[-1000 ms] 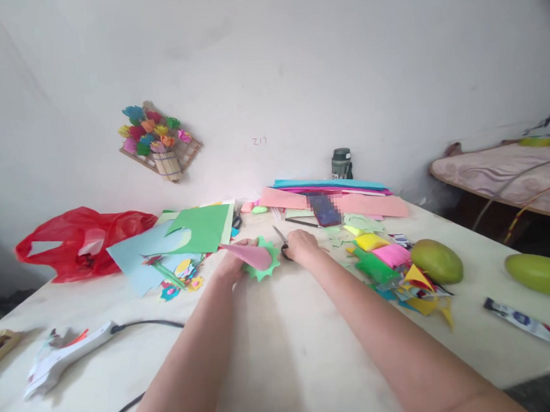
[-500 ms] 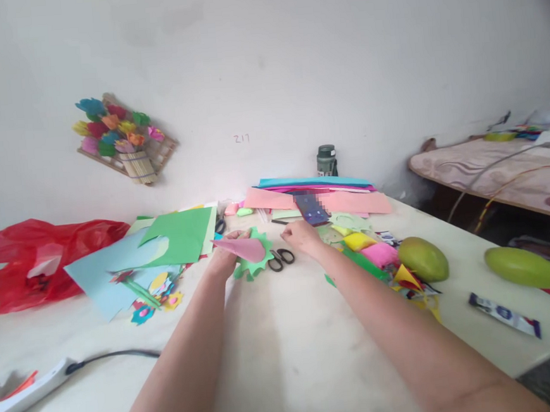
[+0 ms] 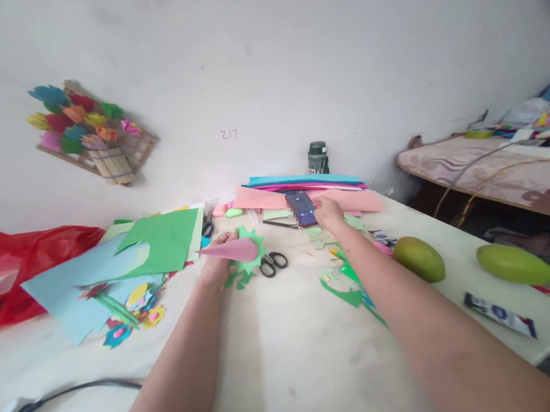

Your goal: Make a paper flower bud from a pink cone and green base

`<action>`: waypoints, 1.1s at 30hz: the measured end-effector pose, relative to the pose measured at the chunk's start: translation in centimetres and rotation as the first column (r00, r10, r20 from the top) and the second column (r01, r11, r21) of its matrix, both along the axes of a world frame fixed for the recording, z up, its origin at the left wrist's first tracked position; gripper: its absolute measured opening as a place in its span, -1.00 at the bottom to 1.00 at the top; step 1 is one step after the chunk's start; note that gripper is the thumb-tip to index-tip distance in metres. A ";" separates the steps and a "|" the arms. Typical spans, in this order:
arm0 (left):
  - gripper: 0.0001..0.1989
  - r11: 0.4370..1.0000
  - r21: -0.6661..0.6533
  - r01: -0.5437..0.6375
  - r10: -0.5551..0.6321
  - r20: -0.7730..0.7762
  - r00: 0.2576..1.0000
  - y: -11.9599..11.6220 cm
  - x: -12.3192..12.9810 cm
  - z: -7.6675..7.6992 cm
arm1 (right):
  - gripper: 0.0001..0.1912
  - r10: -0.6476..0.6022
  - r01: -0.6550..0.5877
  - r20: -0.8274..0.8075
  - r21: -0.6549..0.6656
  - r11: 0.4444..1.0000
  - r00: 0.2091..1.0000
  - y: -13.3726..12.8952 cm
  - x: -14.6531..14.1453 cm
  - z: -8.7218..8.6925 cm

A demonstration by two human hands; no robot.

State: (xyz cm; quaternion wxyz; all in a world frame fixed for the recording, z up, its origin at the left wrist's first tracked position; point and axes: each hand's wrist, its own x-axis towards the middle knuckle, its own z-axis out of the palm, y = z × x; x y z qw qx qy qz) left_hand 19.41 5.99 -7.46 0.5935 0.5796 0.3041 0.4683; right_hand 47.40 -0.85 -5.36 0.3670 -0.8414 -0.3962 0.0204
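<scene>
My left hand [image 3: 222, 248] is closed on a pink paper cone [image 3: 235, 250], whose point faces left. Behind and under the cone is a green jagged paper piece [image 3: 257, 238]. Black-handled scissors [image 3: 274, 264] lie just right of it. My right hand [image 3: 327, 212] is at the right edge of a phone [image 3: 300, 208], fingers bent against it; whether it grips the phone is unclear. Green paper scraps [image 3: 343, 293] lie nearer me, beside my right forearm.
Green sheets [image 3: 166, 240], a light blue sheet [image 3: 62, 289] and paper flowers [image 3: 153, 316] lie left, by a red plastic bag [image 3: 27, 263]. Two green mangoes [image 3: 419, 259] and a tube [image 3: 499, 315] are right. A dark bottle [image 3: 317, 158] stands at the back.
My right hand has moved right from beside the scissors to the phone. My left hand still holds the pink cone. The view has shifted slightly to the right.
</scene>
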 end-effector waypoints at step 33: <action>-0.66 0.998 -0.068 0.007 -0.001 0.092 0.996 0.6 0.1 -1.1 | -0.55 0.155 0.040 0.394 -0.444 0.895 0.906 -2.1 0.5 0.4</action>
